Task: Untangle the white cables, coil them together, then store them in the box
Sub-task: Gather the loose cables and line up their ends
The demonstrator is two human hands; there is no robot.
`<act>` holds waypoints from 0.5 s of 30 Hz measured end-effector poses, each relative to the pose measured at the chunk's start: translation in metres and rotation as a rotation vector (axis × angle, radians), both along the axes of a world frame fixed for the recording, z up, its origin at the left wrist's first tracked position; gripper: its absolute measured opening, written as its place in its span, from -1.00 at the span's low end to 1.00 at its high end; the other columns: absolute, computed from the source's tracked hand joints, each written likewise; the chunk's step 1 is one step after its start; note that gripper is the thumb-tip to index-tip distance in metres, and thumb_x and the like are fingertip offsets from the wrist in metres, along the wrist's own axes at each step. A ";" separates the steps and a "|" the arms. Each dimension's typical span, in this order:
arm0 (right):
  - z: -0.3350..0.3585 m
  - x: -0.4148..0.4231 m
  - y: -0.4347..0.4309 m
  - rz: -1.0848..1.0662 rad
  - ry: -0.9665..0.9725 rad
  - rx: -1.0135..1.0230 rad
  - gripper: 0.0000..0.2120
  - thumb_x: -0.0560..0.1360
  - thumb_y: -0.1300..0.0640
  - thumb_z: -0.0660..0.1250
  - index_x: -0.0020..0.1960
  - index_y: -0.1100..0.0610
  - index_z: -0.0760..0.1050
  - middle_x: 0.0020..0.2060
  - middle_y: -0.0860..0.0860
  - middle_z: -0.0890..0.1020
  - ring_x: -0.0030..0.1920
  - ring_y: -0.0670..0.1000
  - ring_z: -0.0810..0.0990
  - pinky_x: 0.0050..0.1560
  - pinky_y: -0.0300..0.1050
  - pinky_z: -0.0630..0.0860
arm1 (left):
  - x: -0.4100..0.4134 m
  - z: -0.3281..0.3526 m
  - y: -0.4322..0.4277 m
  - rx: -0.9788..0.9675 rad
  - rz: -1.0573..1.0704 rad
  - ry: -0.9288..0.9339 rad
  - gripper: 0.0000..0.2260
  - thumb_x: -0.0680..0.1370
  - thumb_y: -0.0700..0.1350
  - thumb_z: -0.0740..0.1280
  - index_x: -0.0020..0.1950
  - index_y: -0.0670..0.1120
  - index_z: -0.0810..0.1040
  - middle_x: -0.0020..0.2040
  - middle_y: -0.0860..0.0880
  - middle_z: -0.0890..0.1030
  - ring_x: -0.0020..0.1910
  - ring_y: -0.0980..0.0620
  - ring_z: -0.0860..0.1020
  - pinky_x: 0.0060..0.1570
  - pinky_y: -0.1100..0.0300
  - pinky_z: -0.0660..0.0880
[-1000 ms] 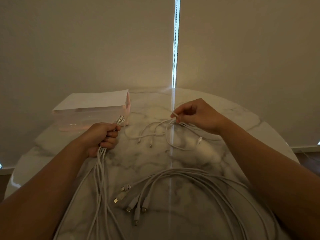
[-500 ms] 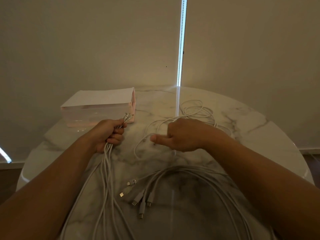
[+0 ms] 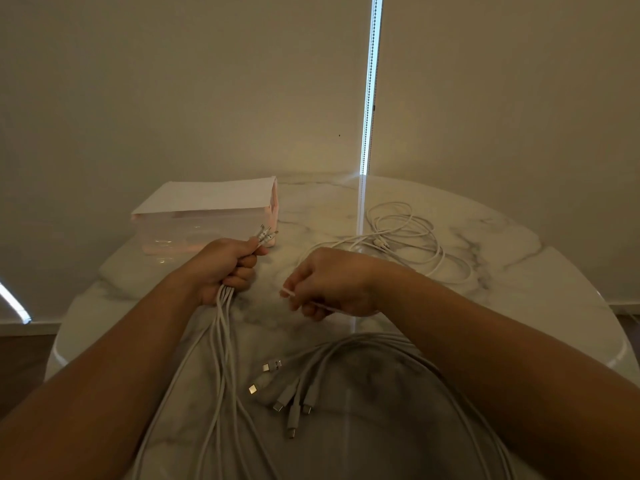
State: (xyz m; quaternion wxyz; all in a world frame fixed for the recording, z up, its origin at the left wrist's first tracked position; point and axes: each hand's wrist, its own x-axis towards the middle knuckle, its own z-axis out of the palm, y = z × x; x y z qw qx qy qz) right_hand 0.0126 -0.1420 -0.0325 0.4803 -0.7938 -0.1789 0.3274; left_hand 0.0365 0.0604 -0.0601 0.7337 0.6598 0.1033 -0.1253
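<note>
My left hand [image 3: 221, 268] grips a bundle of several white cables [image 3: 221, 344]; their plug ends stick out above my fist, and the cords trail toward me. My right hand [image 3: 329, 282] pinches the end of one white cable [image 3: 288, 292], held just right of the left hand above the table. That cable runs back under my wrist to a loose tangle of white cables [image 3: 405, 233] at the far right. Other ends of the bundle [image 3: 287, 393] lie fanned out on the table near me. The pink box [image 3: 207, 220] with a white lid stands shut behind my left hand.
The round marble table [image 3: 519, 271] stands against beige blinds. A bright slit of light with a bead chain [image 3: 369, 98] runs down between the blinds. The table edge curves away at left and right.
My right hand has drawn one cable end from the far tangle toward my left hand. The tangle now lies uncovered at the far right. My left hand holds its bundle as before.
</note>
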 end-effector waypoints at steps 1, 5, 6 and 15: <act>-0.002 0.001 0.001 -0.097 0.119 0.101 -0.92 0.53 0.37 0.26 -0.02 0.33 0.52 -0.29 0.19 0.51 -0.47 -0.02 0.41 -0.49 -0.22 0.37 | 0.000 0.000 0.001 -0.018 -0.001 -0.001 -0.77 0.69 -0.07 0.11 -0.07 -0.16 0.42 -0.46 0.05 0.17 -0.60 0.18 0.11 -0.68 0.35 0.05; -0.014 0.003 0.000 -0.279 0.089 0.255 -0.80 0.64 0.16 0.17 0.02 0.25 0.52 -0.45 0.06 0.41 -0.58 -0.07 0.22 -0.53 -0.29 0.12 | 0.001 -0.001 0.001 -0.093 -0.006 0.004 -0.76 0.69 -0.10 0.06 -0.11 -0.13 0.38 -0.46 0.05 0.17 -0.61 0.18 0.12 -0.69 0.37 0.04; -0.016 0.002 0.000 -0.293 0.024 0.284 -0.77 0.65 0.15 0.15 0.03 0.24 0.54 -0.48 0.05 0.38 -0.57 -0.07 0.21 -0.52 -0.28 0.11 | 0.001 -0.001 0.001 -0.111 -0.009 0.006 -0.76 0.69 -0.11 0.06 -0.11 -0.13 0.38 -0.47 0.05 0.17 -0.61 0.18 0.12 -0.70 0.37 0.05; -0.018 -0.011 0.014 -0.122 -0.622 0.016 -0.72 0.63 0.17 0.18 -0.05 0.16 0.66 -0.50 -0.20 0.44 -0.47 -0.29 0.45 -0.41 -0.40 0.28 | -0.001 0.000 -0.007 -0.211 0.027 0.017 -0.74 0.67 -0.17 0.11 -0.14 -0.17 0.49 -0.42 -0.03 0.39 -0.57 0.13 0.37 -0.61 0.35 0.40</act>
